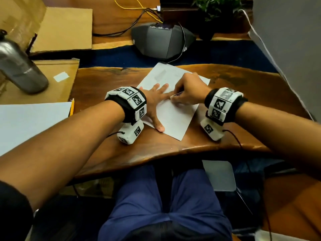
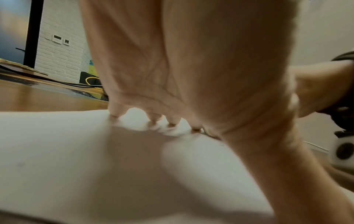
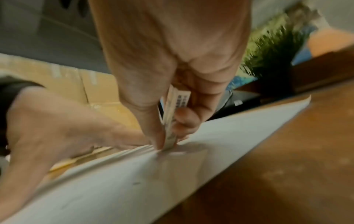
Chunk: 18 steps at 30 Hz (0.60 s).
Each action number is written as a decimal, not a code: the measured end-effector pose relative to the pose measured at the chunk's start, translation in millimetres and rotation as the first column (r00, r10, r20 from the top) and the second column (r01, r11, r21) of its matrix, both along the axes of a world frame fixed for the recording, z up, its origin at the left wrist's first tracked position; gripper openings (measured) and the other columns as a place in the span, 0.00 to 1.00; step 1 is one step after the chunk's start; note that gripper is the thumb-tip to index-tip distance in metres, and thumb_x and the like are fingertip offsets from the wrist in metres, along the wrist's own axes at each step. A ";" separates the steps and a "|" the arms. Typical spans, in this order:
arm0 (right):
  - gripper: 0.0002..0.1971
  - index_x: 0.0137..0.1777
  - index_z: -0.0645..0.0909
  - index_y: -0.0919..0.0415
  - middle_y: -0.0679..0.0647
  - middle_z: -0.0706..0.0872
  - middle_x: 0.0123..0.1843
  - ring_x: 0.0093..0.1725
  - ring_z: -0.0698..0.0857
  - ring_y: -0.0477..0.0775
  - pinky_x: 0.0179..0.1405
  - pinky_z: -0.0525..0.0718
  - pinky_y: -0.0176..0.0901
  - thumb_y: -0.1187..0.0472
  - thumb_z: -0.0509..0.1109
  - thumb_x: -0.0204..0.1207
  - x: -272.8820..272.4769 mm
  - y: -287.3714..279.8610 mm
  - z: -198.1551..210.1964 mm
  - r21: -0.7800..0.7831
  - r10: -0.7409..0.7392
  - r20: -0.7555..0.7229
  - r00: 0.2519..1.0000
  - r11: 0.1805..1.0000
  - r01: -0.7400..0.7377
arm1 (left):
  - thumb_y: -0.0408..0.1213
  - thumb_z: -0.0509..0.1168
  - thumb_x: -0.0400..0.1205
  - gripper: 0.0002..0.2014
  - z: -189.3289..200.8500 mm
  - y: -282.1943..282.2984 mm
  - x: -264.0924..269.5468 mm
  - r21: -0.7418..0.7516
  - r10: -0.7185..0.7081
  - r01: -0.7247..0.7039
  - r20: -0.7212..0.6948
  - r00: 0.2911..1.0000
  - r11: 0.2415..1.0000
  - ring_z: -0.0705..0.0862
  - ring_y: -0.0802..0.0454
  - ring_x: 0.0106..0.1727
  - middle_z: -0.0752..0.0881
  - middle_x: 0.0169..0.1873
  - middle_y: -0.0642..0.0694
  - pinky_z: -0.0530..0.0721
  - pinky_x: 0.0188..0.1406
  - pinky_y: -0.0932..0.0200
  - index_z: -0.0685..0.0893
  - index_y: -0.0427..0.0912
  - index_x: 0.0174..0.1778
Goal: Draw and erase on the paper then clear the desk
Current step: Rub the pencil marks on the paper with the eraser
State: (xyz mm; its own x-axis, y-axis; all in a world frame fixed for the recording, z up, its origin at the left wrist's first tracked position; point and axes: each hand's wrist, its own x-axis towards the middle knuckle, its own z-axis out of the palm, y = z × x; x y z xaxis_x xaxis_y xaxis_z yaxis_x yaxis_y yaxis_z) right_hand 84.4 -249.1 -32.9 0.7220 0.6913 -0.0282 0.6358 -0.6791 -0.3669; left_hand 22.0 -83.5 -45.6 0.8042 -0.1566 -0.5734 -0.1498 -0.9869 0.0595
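A white sheet of paper [image 1: 175, 117] lies at an angle on the wooden desk [image 1: 243, 94]. My left hand [image 1: 156, 100] lies flat on the paper with its fingers spread; in the left wrist view its fingertips [image 2: 153, 118] press the sheet [image 2: 76, 151]. My right hand [image 1: 189, 91] pinches a white eraser [image 1: 173, 96] in a printed sleeve, its end pressed on the paper just beside my left fingers. The right wrist view shows the eraser [image 3: 172, 121] between thumb and fingers, its tip on the sheet [image 3: 134, 181], which carries faint marks.
A yellow pencil [image 1: 72, 106] lies at the left beside another white sheet [image 1: 31, 122]. A metal bottle [image 1: 19, 65] stands on cardboard [image 1: 57, 79] at far left. A grey conference phone [image 1: 161, 40] with cables and a plant [image 1: 217, 7] sit behind the paper.
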 end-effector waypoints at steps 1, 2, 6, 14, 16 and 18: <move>0.07 0.38 0.92 0.61 0.54 0.91 0.36 0.35 0.85 0.53 0.37 0.85 0.44 0.57 0.79 0.69 -4.4 2.7 -2.9 -0.006 0.017 0.005 1.000 1.000 -0.017 | 0.73 0.76 0.46 0.76 0.0 1.4 -0.3 0.005 0.004 -0.004 0.003 1.000 1.000 0.31 0.46 0.85 0.28 0.83 0.55 0.47 0.78 0.21 0.32 0.68 0.82; 0.06 0.38 0.91 0.60 0.52 0.90 0.35 0.35 0.85 0.52 0.38 0.85 0.45 0.57 0.80 0.69 -13.5 5.9 -5.3 -0.030 0.072 0.004 0.997 0.997 -0.071 | 0.72 0.78 0.49 0.75 -0.2 1.9 -0.5 0.005 0.003 -0.003 0.004 1.000 1.000 0.31 0.46 0.85 0.28 0.83 0.55 0.46 0.78 0.22 0.33 0.67 0.82; 0.08 0.37 0.91 0.59 0.50 0.89 0.33 0.33 0.83 0.47 0.35 0.79 0.40 0.54 0.81 0.69 -8.6 4.5 -0.6 -0.054 0.080 -0.051 0.995 0.995 -0.083 | 0.71 0.78 0.50 0.75 -1.9 2.1 1.2 -0.006 -0.003 0.003 0.000 1.000 1.000 0.30 0.47 0.85 0.27 0.83 0.56 0.46 0.78 0.21 0.30 0.65 0.82; 0.09 0.42 0.91 0.60 0.52 0.91 0.39 0.36 0.85 0.47 0.37 0.82 0.38 0.54 0.80 0.71 3.5 1.4 0.0 -0.059 0.065 -0.076 0.995 0.996 -0.069 | 0.71 0.78 0.52 0.76 -2.9 3.5 2.3 -0.003 -0.016 0.016 -0.004 1.000 1.000 0.30 0.48 0.85 0.26 0.82 0.57 0.43 0.79 0.24 0.29 0.61 0.83; 0.11 0.45 0.90 0.62 0.54 0.91 0.41 0.37 0.85 0.49 0.36 0.83 0.38 0.53 0.78 0.75 36.6 -10.8 5.6 -0.043 -0.074 -0.082 0.994 0.997 0.070 | 0.71 0.78 0.53 0.76 -1.9 4.8 2.5 0.008 -0.019 0.019 0.002 1.000 1.000 0.30 0.49 0.85 0.26 0.82 0.58 0.42 0.80 0.26 0.27 0.59 0.83; 0.12 0.47 0.89 0.61 0.55 0.91 0.43 0.38 0.86 0.51 0.39 0.87 0.42 0.51 0.76 0.77 56.4 -19.8 2.9 -0.093 -0.125 -0.165 0.978 0.989 0.111 | 0.70 0.79 0.54 0.76 1.5 9.0 4.9 0.009 -0.015 0.015 -0.001 1.000 1.000 0.31 0.50 0.85 0.27 0.83 0.57 0.42 0.81 0.28 0.28 0.58 0.83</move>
State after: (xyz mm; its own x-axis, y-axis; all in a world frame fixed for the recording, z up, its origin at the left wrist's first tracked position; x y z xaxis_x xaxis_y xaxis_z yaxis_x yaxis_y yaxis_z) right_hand 140.8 -268.9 -30.0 0.7781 0.5917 -0.2111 0.4828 -0.7782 -0.4016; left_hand 26.8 -74.5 -44.1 0.8013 -0.1637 -0.5755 -0.1647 -0.9850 0.0509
